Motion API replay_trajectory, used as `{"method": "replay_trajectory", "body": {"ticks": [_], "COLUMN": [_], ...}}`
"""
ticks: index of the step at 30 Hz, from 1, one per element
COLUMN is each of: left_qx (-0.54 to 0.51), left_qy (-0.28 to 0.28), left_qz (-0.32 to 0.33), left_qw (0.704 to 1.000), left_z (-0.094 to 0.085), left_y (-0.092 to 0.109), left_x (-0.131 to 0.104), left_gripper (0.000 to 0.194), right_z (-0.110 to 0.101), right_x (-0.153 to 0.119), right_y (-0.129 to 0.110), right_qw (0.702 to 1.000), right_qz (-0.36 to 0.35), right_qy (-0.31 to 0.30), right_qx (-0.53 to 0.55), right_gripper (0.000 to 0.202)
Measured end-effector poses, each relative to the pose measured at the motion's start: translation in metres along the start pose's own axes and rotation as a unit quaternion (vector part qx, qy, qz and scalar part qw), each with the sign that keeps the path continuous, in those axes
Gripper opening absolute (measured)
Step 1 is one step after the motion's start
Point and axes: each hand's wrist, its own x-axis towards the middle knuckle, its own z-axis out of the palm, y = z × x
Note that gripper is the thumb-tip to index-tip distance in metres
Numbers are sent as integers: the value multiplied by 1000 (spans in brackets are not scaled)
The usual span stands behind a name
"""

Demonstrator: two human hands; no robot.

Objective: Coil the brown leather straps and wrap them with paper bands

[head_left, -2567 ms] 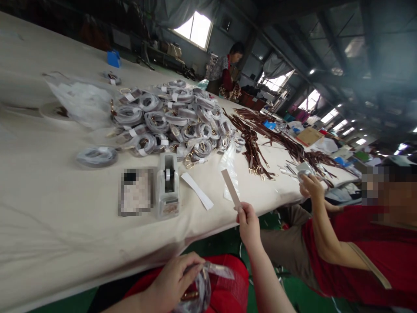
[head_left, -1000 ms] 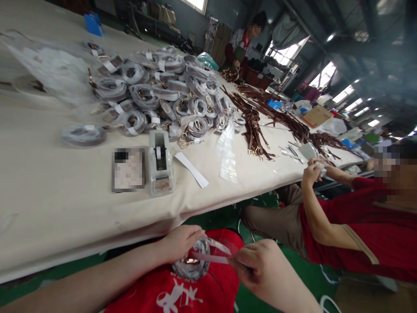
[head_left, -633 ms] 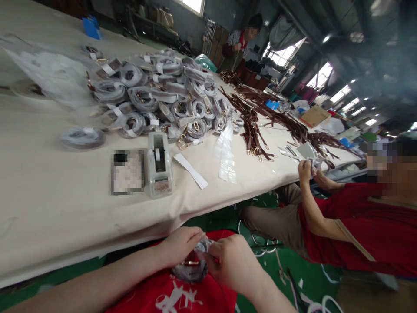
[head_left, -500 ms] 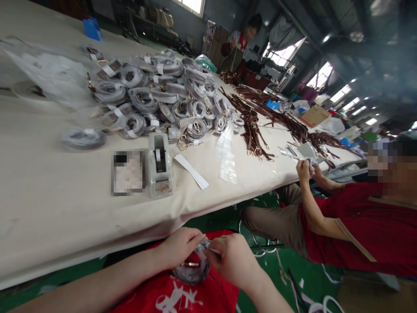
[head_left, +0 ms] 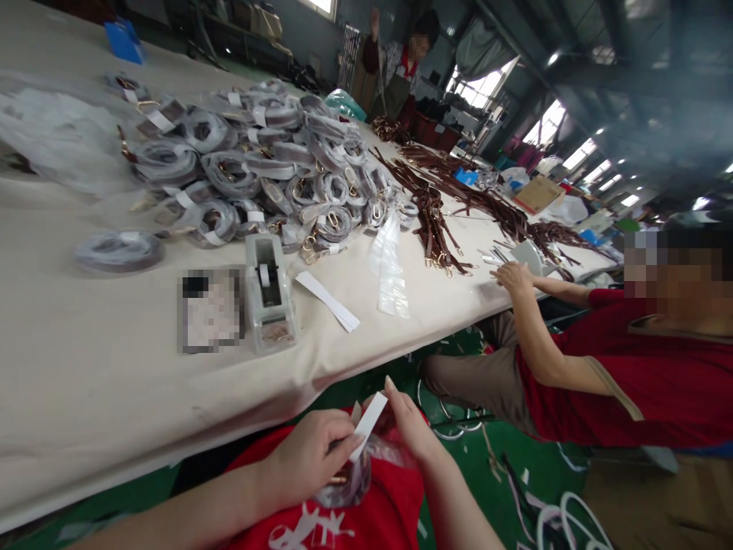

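Note:
Over my lap, my left hand (head_left: 321, 447) is closed on a coiled strap (head_left: 350, 489) wrapped in clear plastic. A white paper strip (head_left: 369, 424) stands up from the coil, pinched low by the left thumb. My right hand (head_left: 411, 428) is on the other side of the strip, its visible fingers stretched out and close to the strip's upper end. Part of its palm side is in shadow. A brass-coloured fitting (head_left: 339, 480) shows in the coil below my left hand.
On the table (head_left: 137, 382) are a tape dispenser (head_left: 269, 298), loose paper strips (head_left: 329, 302), plastic sleeves (head_left: 392, 267) and a pile of wrapped coiled straps (head_left: 275, 160). Brown straps (head_left: 432, 221) lie farther right. A co-worker in red (head_left: 573, 382) sits at my right.
The paper strip now stands upright from the coil. My right hand has changed from a closed grip at the coil to stretched fingers. The co-worker's hands have moved apart from what they held.

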Motion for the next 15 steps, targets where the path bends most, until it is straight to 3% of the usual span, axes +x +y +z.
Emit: {"method": "replay_trajectory", "body": {"ticks": [3,7,10,15], "left_qx": [-12,-28,-17,-112], "left_qy": [-5,31,67,20], "left_qz": [17,22,-20,-141], "left_qw": [1000,999,997,983], "left_z": [-2,-8,-9,-6], "left_y": [3,8,8,9], "left_x": [-4,-4,-1,4], "left_gripper": [43,39,40,41], "right_z": [3,12,17,22], "right_x": [2,-3,-9,-14], "right_y": [8,4,-6,-12], "right_qw": [999,997,995,981], "right_qz": [23,-27,-101,-156], "right_qy": [-32,-25,22,73], "right_qx": [34,63,15,-88], "right_gripper": [58,42,31,28]}}
